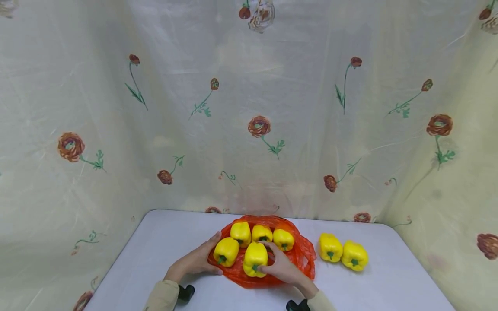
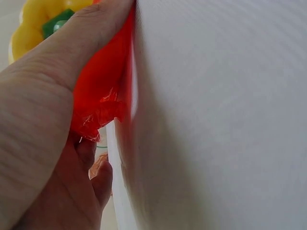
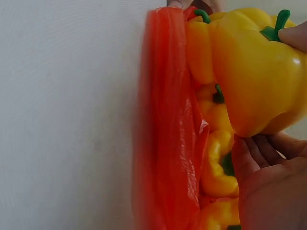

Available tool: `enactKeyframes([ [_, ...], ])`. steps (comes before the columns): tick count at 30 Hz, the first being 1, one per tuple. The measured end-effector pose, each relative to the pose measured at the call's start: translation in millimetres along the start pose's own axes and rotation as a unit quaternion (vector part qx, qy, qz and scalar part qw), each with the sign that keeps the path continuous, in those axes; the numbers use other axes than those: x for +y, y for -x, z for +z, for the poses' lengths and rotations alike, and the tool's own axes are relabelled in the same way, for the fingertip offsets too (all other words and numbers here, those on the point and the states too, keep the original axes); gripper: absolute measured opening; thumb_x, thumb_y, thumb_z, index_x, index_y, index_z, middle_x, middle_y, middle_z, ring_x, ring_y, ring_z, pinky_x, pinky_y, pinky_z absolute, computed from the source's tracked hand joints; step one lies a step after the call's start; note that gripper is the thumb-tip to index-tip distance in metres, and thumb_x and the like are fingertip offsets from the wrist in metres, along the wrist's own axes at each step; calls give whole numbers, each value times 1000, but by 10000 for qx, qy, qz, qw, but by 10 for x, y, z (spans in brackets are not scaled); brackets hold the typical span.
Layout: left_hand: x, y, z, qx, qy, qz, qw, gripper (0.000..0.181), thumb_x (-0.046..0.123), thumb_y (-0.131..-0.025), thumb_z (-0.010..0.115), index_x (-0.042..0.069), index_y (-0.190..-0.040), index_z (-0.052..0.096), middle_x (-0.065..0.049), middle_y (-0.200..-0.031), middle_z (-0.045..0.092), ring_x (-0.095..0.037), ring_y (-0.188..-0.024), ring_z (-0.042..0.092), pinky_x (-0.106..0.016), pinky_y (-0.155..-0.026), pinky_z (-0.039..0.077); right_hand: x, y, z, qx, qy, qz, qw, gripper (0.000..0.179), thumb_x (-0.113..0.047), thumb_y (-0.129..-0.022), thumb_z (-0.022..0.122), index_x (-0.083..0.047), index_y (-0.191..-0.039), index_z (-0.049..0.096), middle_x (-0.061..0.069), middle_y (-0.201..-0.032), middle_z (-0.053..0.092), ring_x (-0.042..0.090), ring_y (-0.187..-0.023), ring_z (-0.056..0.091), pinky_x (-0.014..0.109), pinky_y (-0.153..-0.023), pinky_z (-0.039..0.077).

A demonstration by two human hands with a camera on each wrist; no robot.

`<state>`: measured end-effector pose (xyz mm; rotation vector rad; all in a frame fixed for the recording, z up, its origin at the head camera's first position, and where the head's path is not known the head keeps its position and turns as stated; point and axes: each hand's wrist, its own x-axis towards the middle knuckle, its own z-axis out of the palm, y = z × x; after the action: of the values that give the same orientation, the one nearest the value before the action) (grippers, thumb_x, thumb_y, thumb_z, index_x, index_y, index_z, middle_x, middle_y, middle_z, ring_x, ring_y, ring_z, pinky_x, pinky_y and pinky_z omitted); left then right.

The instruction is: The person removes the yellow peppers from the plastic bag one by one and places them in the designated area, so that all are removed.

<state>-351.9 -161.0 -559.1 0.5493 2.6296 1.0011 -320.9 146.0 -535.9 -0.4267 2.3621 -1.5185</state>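
Two bare hands work in the lower middle of the frame, over a white surface (image 1: 397,276). The right hand (image 1: 282,265) comes in from the lower right, forearm slanting toward the upper left, and its grip pinches a glossy yellow bell pepper with a green stem (image 1: 255,258). In the right wrist view the thumb presses beside the stem and the fingertips (image 3: 247,155) meet the opposite end. The pinched pepper is over the front part of a crinkled red plastic bag (image 1: 305,255); its stem points toward the bottom edge of the frame, and its long axis runs nearly top to bottom there.

The left hand (image 1: 197,260) reaches in from the lower left, slanting toward the upper right. Its grip is spread, thumb and fingers wide apart, touching the left edge of the bag; I cannot tell whether any plastic is nipped between them.

Four more yellow peppers (image 1: 241,233) sit in the bag: one at its left, three along its upper part. Two loose yellow peppers (image 1: 354,255) lie on the surface at the lower right of the frame, close together, stems toward the bottom edge. Beige sleeves (image 1: 162,295) cover the forearms, and pale cloth printed with red-brown flowers (image 1: 233,142) hangs behind.
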Motion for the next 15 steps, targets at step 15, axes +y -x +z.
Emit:
enactKeyframes([
  [15, -6, -4, -7, -23, 91, 38, 9999, 113, 49, -72, 79, 20, -157, 10, -5, -164, 11, -35, -148, 18, -61, -115, 21, -87, 129, -106, 88, 69, -21, 9999, 81, -29, -82, 76, -13, -147, 31, 15, -147, 37, 32, -127, 44, 55, -106, 42],
])
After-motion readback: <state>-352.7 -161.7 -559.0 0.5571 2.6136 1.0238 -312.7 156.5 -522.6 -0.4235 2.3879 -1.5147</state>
